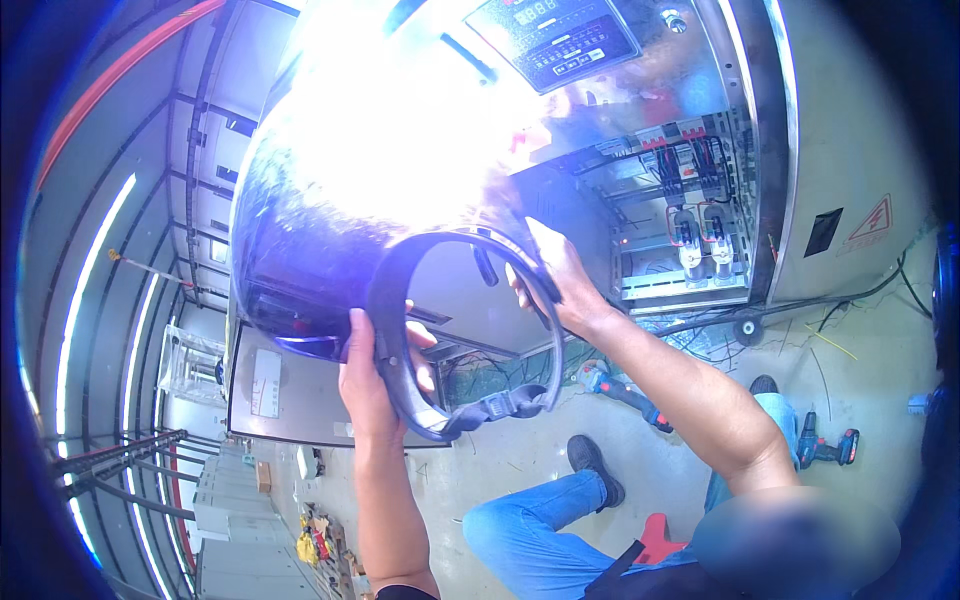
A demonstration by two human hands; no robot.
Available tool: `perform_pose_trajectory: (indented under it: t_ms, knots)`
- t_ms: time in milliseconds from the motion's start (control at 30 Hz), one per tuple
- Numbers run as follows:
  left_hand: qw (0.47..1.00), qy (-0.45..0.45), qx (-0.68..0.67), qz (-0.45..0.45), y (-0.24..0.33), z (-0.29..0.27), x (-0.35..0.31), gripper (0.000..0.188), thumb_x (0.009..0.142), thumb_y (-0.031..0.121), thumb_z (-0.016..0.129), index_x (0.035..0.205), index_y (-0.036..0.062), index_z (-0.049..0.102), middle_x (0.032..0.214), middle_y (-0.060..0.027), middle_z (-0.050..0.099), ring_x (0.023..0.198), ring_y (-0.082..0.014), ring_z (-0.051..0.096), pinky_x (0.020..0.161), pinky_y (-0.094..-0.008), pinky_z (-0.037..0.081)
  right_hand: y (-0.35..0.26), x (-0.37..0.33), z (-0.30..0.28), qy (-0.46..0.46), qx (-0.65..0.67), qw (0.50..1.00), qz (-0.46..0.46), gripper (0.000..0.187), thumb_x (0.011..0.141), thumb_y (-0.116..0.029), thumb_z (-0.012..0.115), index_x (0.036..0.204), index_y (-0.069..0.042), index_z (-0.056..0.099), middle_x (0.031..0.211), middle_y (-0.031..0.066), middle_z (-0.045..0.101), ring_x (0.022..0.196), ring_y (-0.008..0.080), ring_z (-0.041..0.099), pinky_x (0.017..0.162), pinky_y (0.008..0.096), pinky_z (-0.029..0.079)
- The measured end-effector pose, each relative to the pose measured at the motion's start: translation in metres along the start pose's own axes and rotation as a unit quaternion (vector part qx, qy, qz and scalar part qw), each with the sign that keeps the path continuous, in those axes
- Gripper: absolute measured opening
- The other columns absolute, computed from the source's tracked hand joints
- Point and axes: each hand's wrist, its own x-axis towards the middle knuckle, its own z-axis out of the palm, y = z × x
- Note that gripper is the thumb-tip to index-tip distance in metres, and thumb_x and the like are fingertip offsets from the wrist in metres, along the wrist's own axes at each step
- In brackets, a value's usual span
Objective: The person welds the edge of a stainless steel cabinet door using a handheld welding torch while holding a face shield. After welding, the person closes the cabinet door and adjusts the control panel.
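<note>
A large, glossy dark face shield fills the upper middle, its upper part washed out by glare. Attached to its near side is a black headband whose strap closes in a buckle at the bottom of the loop. My left hand grips the left side of the band, thumb outside and fingers showing through the loop. On the right side of the band, my right hand is closed round it, its fingertips partly hidden by the band. Both hands hold the shield up in front of me.
Behind the shield stands an open electrical cabinet with wiring and a display panel. Cables trail along its foot. Power tools and a cordless drill lie on the floor near legs in blue jeans. A blurred patch covers the lower right.
</note>
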Motion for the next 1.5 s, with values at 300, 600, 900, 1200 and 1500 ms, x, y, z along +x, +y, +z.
perform_pose_trajectory:
  t_ms: [300, 600, 900, 1200, 1500]
  knots:
    - [0.999, -0.014, -0.013, -0.028, -0.005, 0.003, 0.001, 0.059, 0.112, 0.049, 0.037, 0.121, -0.002, 0.064, 0.081, -0.0138, 0.069, 0.048, -0.0146, 0.056, 0.045, -0.0254, 0.046, 0.0, 0.0, -0.001, -0.014, -0.022, 0.999, 0.021, 0.031, 0.107, -0.033, 0.056, 0.117, -0.004, 0.063, 0.074, 0.0033, 0.062, 0.06, 0.0132, 0.061, 0.054, 0.0298, 0.05]
    - [0.981, 0.017, -0.168, 0.095, -0.015, -0.036, 0.006, 0.059, 0.113, 0.048, 0.03, 0.132, -0.0025, 0.054, 0.093, -0.0139, 0.069, 0.051, -0.0168, 0.057, 0.045, -0.0279, 0.048, -0.004, -0.005, 0.001, -0.004, -0.008, 0.998, -0.064, 0.051, 0.104, -0.056, 0.057, 0.093, -0.006, 0.054, 0.066, -0.0006, 0.053, 0.049, 0.0076, 0.053, 0.044, 0.0259, 0.043]
    - [0.984, 0.021, -0.143, 0.106, -0.011, -0.046, 0.005, 0.059, 0.114, 0.047, 0.03, 0.134, -0.003, 0.053, 0.095, -0.0128, 0.069, 0.052, -0.0149, 0.057, 0.045, -0.0271, 0.045, -0.004, -0.003, 0.002, -0.01, -0.037, 0.999, -0.039, 0.052, 0.104, -0.055, 0.057, 0.097, -0.004, 0.056, 0.064, 0.0004, 0.053, 0.049, 0.0099, 0.055, 0.046, 0.0278, 0.043]
    - [0.999, 0.021, -0.043, 0.019, 0.0, -0.018, -0.004, 0.058, 0.113, 0.048, 0.032, 0.128, -0.0016, 0.059, 0.089, -0.0131, 0.069, 0.05, -0.0146, 0.057, 0.045, -0.0269, 0.047, -0.006, -0.002, 0.006, -0.008, -0.054, 0.998, -0.027, 0.05, 0.103, -0.049, 0.062, 0.118, -0.001, 0.063, 0.071, 0.002, 0.059, 0.054, 0.0094, 0.057, 0.047, 0.0284, 0.044]
    - [0.999, -0.025, 0.012, -0.02, -0.004, 0.007, 0.0, 0.058, 0.113, 0.048, 0.035, 0.121, -0.0024, 0.064, 0.079, -0.0133, 0.069, 0.048, -0.0137, 0.057, 0.046, -0.0262, 0.046, -0.018, -0.005, 0.004, -0.026, -0.093, 0.994, 0.053, 0.044, 0.107, -0.02, 0.054, 0.149, -0.007, 0.05, 0.076, 0.005, 0.061, 0.059, 0.0098, 0.059, 0.05, 0.0261, 0.05]
